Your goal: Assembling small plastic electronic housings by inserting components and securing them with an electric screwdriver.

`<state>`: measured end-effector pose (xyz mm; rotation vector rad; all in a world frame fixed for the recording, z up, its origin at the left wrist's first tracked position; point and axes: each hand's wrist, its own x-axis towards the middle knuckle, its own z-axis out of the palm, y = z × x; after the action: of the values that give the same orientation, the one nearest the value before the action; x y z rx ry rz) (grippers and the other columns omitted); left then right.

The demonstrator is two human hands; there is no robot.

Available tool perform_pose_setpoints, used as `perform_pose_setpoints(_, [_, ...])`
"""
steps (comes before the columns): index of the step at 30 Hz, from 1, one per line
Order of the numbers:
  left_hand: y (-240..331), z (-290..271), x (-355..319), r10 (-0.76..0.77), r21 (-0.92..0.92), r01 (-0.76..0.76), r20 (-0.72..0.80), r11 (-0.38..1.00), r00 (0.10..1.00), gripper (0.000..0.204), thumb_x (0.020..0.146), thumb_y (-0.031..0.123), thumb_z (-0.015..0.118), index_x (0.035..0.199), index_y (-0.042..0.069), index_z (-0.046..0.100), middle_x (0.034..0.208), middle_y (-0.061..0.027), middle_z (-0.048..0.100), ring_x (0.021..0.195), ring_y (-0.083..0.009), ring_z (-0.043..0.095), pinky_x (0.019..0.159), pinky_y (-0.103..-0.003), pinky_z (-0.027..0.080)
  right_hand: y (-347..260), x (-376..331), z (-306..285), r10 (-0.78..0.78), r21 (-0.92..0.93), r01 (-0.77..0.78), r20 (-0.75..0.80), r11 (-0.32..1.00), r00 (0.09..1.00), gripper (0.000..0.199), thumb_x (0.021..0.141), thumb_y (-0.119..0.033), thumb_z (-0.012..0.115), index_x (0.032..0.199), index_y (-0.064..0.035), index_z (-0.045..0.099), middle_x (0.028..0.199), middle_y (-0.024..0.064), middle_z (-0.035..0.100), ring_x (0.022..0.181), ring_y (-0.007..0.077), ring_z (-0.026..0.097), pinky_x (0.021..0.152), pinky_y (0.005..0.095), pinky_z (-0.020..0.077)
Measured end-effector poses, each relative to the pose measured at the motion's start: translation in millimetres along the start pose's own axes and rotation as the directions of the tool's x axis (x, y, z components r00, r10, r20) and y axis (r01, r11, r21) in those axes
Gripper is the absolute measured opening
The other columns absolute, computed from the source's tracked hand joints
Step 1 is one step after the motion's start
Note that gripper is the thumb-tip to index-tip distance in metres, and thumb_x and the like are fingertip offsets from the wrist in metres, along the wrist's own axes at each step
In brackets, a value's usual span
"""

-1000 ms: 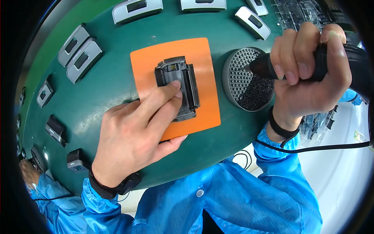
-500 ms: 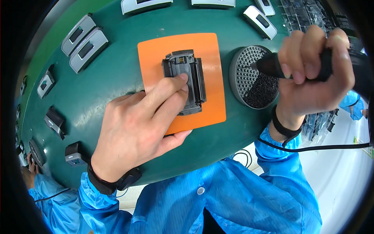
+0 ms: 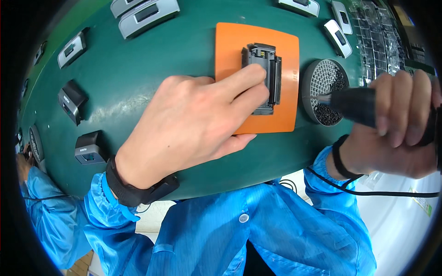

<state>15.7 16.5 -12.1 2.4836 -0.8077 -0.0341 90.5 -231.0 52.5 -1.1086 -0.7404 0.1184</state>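
On an orange board (image 3: pixel 283 117) rests a black plastic housing (image 3: pixel 275 85) with an open inside and small gold contacts near its far end. My left hand (image 3: pixel 198 110) lies over its left side, with index and middle fingers pressing into it and the thumb by the board's near edge. My right hand (image 3: pixel 398 119) is wrapped round a black electric screwdriver (image 3: pixel 354 105). The tool points left, and its thin tip is over a round grey screw tray (image 3: pixel 305 87). Rows of holes cover the tray, and a heap of tiny black screws (image 3: pixel 328 115) lies in it.
Silver-fronted devices (image 3: pixel 149 17) stand around the green table (image 3: pixel 184 60). Dark units (image 3: pixel 90 148) sit at the left. Clear-wrapped parts (image 3: pixel 375 39) lie at the far right. A black cable (image 3: pixel 391 193) runs from my right wrist strap. A co-worker's sleeve (image 3: pixel 53 211) shows at lower left.
The view has shifted, so the board and tray appear farther right. My right hand has come lower with the screwdriver, its tip still over the tray. My left fingers remain on the housing.
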Motion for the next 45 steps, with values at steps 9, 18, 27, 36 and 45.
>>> perform_pose_setpoints(9, [-1.3, 1.3, -4.2, -0.024, -0.013, 0.025, 0.022, 1.000, 0.999, 0.062, 0.061, 0.025, 0.090, 0.112, 0.006, 0.061, 0.132, -0.0031, 0.058, 0.079, -0.0272, 0.069, 0.065, -0.038, 0.056, 24.5, -8.9, 21.3, 0.094, 0.041, -0.099, 0.113, 0.994, 0.989, 0.020, 0.101, -0.027, 0.046, 0.108, -0.0083, 0.047, 0.071, 0.0006, 0.052, 0.054, 0.0087, 0.052, 0.052, 0.0252, 0.0493])
perform_pose_setpoints(18, [-4.3, 1.4, 1.7, -0.015, -0.049, 0.015, 0.000, 0.999, 1.000, 0.057, 0.067, 0.028, 0.089, 0.112, 0.007, 0.062, 0.127, -0.0024, 0.059, 0.079, -0.0265, 0.069, 0.063, -0.038, 0.056, 27.7, -6.3, 19.5, 0.088, 0.095, -0.094, 0.067, 0.991, 0.994, 0.018, 0.101, -0.024, 0.048, 0.106, -0.0072, 0.046, 0.069, 0.0003, 0.053, 0.054, 0.0080, 0.055, 0.053, 0.0245, 0.0514])
perform_pose_setpoints(27, [-1.7, 6.5, 6.0, -0.007, 0.044, 0.013, -0.131, 0.999, 0.991, 0.032, 0.079, 0.028, 0.082, 0.104, 0.009, 0.072, 0.115, 0.0032, 0.063, 0.067, -0.0184, 0.067, 0.054, -0.032, 0.054, 19.6, -2.5, 20.4, 0.077, 0.297, -0.034, -0.133, 0.954, 0.988, 0.015, 0.100, -0.021, 0.056, 0.102, -0.0095, 0.048, 0.067, -0.0012, 0.054, 0.053, 0.0071, 0.057, 0.056, 0.0240, 0.0530])
perform_pose_setpoints(36, [-1.9, 8.3, 6.7, 0.007, 0.095, 0.009, -0.165, 0.995, 0.986, 0.026, 0.080, 0.019, 0.080, 0.102, 0.008, 0.073, 0.110, 0.0032, 0.063, 0.062, -0.0175, 0.065, 0.050, -0.032, 0.052, 18.4, -0.2, 22.6, 0.051, 0.312, 0.011, -0.191, 0.950, 0.980, 0.014, 0.099, -0.021, 0.057, 0.101, -0.0093, 0.049, 0.067, 0.0003, 0.054, 0.052, 0.0084, 0.057, 0.055, 0.0258, 0.0549])
perform_pose_setpoints(45, [-1.2, 8.8, 7.2, 0.010, 0.068, 0.004, -0.208, 0.998, 0.978, 0.025, 0.081, 0.018, 0.079, 0.102, 0.007, 0.073, 0.108, 0.0025, 0.062, 0.060, -0.0179, 0.064, 0.049, -0.032, 0.052, 13.4, -0.1, 20.7, 0.041, 0.248, 0.004, -0.177, 0.969, 0.983, 0.015, 0.099, -0.023, 0.056, 0.100, -0.0094, 0.049, 0.068, 0.0006, 0.055, 0.053, 0.0085, 0.058, 0.056, 0.0241, 0.0556])
